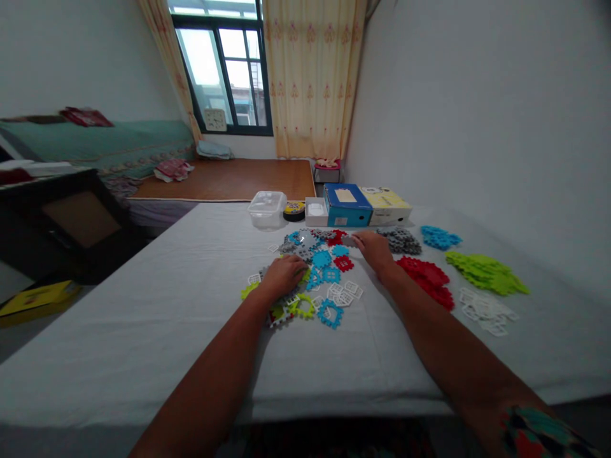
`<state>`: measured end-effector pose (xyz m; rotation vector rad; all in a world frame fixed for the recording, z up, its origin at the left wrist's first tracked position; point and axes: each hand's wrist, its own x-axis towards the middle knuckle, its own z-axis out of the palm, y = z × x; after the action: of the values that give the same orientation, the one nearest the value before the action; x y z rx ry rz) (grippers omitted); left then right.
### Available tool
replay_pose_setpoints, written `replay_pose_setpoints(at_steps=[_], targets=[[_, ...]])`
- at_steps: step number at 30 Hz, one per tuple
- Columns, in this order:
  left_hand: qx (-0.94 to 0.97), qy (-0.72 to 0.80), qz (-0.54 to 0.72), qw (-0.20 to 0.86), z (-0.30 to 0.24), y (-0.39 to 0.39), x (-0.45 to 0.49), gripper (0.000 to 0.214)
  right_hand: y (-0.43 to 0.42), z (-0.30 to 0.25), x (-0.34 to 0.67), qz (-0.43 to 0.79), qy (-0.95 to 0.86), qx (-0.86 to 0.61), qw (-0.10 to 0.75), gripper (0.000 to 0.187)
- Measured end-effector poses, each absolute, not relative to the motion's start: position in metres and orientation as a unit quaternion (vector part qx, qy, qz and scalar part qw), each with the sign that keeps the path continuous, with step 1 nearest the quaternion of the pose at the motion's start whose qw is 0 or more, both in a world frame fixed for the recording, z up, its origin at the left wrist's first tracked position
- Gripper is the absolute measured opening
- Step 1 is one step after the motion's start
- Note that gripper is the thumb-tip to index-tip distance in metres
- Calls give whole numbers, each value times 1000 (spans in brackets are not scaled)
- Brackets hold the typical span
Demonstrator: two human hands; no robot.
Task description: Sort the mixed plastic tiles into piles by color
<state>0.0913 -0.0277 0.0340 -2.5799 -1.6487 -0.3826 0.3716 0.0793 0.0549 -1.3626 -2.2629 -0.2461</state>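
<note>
Head view: a white-covered counter (143, 305) carries a loose mixed pile (329, 275) of flat, notched plastic pieces in blue, red, grey, green and white. The left hand (285, 275) lies palm down on the pile's 9 o'clock edge with its fingers curled over several pieces. Whether it grips one, I cannot tell. The right hand (375, 249) sits at the pile's 1 o'clock, fingers bent low, with the fingertips on a grey piece (350, 240). A firm pinch cannot be made out.

From the right hand, single-colour heaps fan out across the counter:
- grey heap (401, 240), just beside it at 2 o'clock
- blue heap (439, 237), further along the same line
- red heap (427, 277), at 4 o'clock
- green heap (484, 272) and white heap (484, 310), beyond the red heap

At the pile's 12 o'clock stand a clear tub (266, 208), a blue box (346, 205) and a yellow box (386, 202).

In my judgement the toothed edges will snag on neighbouring pieces. It would go best to take one piece by its rim and lift it straight up, while the other hand presses the pile flat so that nothing drags along. Keeping the heaps well apart should stop colours from mixing.
</note>
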Motion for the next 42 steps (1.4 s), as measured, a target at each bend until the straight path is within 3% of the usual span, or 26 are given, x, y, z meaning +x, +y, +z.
replay_pose_setpoints(at_steps=[3,10,16,21,26,37,42], targets=[[-838,-529,-129,31,32,-27,91,27,101,75,390,-106,-800,-553,206,31],[-833,-537,-128,25,33,-28,93,27,122,83,411,-131,-782,-608,24,33],[-829,-546,-121,18,39,-31,96,27,105,81,400,-123,-785,-607,-17,32],[-817,-565,-113,27,39,-31,97,30,62,82,361,-60,-856,-514,21,28],[-787,-606,-108,53,38,-31,92,32,26,51,329,13,-903,-428,25,29],[-775,-620,-109,56,36,-29,89,32,38,14,343,139,-888,-390,202,34],[-777,-617,-114,55,36,-29,89,31,41,15,345,223,-852,-386,274,27]])
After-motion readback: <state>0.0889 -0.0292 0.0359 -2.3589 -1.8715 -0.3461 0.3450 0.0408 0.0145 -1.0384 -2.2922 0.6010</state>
